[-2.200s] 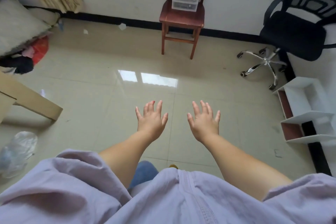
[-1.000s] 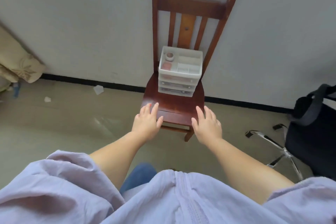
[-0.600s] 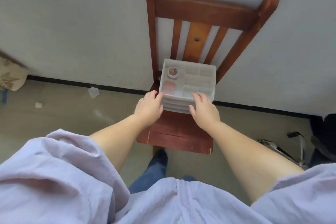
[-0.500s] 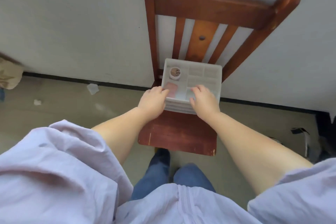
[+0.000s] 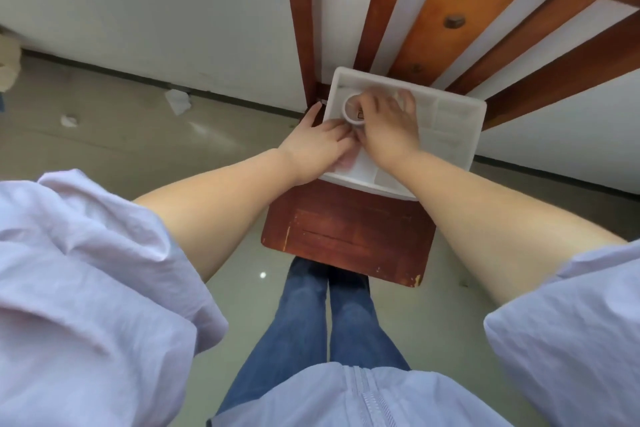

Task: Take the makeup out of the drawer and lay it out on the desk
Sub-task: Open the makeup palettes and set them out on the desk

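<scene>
Our right hand [image 5: 389,130] lies over the top tray of the white organizer [image 5: 450,128], knuckles up, wrist toward us. Its fingers [image 5: 403,102] are blurred, reaching across the tray's back compartments; they look loosely bent and close together. The thumb side sits against a small round jar [image 5: 353,109] in the tray's back left compartment. We cannot tell whether the fingers pinch the jar or only touch it, since the hand hides most of it and the blur eats the detail.

Our left hand [image 5: 317,149] comes in from the left, palm down over the tray's near left corner. Its fingers [image 5: 337,130] are fairly straight and together, their tips meeting the right hand just below the jar. The thumb [image 5: 311,116] sticks out along the organizer's left wall. A pale pink piece [image 5: 346,161] shows under these fingers in the front left compartment; what it is we cannot make out. Whether the left hand holds anything stays unclear.

Both forearms are bare, angled inward so the hands converge at the tray's left side. The organizer stands on the seat of a wooden chair [image 5: 346,236], set back against its slats. The chair backs onto a white wall [image 5: 156,10]. Our lilac sleeves [image 5: 86,270] and jeans [image 5: 329,322] fill the lower view.
</scene>
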The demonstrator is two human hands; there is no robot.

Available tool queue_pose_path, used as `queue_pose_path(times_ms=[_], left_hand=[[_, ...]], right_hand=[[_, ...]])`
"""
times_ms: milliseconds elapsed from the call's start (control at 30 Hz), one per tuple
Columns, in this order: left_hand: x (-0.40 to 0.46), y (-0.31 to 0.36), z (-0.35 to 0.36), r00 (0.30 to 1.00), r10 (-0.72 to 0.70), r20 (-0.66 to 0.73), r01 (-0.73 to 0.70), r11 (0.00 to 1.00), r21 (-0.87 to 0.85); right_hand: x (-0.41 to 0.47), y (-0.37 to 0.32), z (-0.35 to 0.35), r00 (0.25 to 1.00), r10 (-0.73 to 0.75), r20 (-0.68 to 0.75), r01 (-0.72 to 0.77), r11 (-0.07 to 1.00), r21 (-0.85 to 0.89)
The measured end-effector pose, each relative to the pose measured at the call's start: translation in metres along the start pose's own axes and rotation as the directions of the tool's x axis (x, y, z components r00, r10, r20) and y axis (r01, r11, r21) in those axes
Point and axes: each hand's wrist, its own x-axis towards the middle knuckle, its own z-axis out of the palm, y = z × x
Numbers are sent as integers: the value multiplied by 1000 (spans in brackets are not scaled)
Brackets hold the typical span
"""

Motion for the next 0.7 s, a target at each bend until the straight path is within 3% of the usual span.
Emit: queue_pose_path(times_ms=[300,433,567,700], left_hand=[[-4,4,-2,997,-7,-73,5,1000,-24],[-27,7,-22,979,-16,-204,-1,997,-82],[-69,22,-25,935,-248,-254,170,941,-293],[-118,47,-15,780,-598,-184,442,735,-514]], right_hand=[[6,7,1,998,-17,-68,16,1000,-17],[-7,9,-21,997,-1,-82,6,998,57],[-26,6,-45,992,-74,-100,89,985,149],[-49,-19,-59,973,-218,-80,230,955,185]])
